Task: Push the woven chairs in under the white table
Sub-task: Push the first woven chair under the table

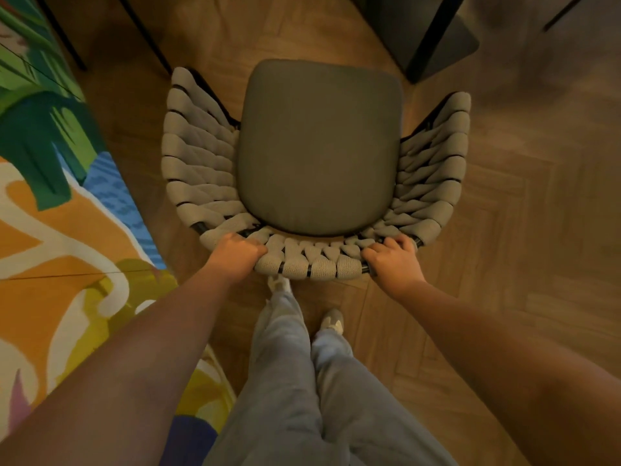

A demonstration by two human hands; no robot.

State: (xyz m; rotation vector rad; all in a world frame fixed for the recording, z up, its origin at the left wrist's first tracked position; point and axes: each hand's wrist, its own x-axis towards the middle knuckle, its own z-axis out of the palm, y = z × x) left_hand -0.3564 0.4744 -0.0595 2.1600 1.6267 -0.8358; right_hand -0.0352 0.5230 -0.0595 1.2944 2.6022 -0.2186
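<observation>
While I stand over it in grey trousers [295, 381] and pale shoes [332, 322], my left hand [235, 252] and right hand [395, 260] each clamp, fingers curled tight, on the top rail of the woven chair [198, 156], directly at twelve o'clock. Its grey seat cushion [319, 146] faces up. At nine o'clock a bright patterned rug [57, 213] lies just beside the chair on the herringbone wood floor [521, 196]. Farther off, at one o'clock, dark furniture legs [433, 31] stand ahead of the chair's front edge.
</observation>
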